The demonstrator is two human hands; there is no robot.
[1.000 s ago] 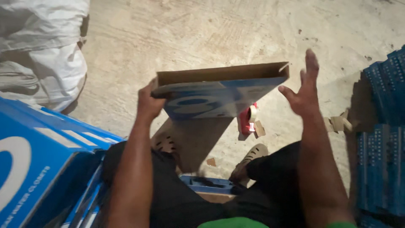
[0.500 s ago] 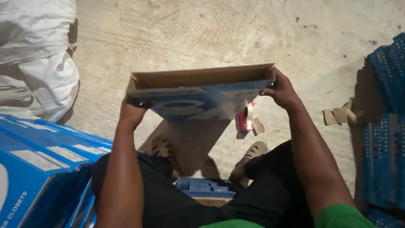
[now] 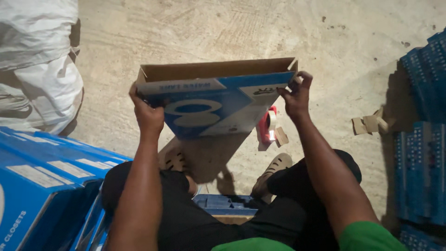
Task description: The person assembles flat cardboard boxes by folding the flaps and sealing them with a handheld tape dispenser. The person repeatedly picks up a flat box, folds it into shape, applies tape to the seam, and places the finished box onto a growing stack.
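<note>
Both hands — left [image 3: 147, 113], right [image 3: 294, 97] — grip, seemingly firmly, the raised carton's [image 3: 216, 100] ends.

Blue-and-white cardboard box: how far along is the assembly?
Done: the blue-and-white cardboard box is opened out, top open. In hand: left hand and right hand grip its ends. Left: the red tape roll lies unused on the concrete floor; no tape visible on it.

Rough, pale concrete floor [image 3: 223, 32], scuffed and speckled with small dark marks. White sacks [image 3: 37, 60] at the floor's upper left. Blue boxes [image 3: 42, 181] stacked at its lower left; flattened blue cartons [image 3: 423, 139] piled along its right edge. Cardboard scraps [image 3: 369, 123] just beside the cartons. Dim, uneven light, with a dark shadow at floor centre.
</note>
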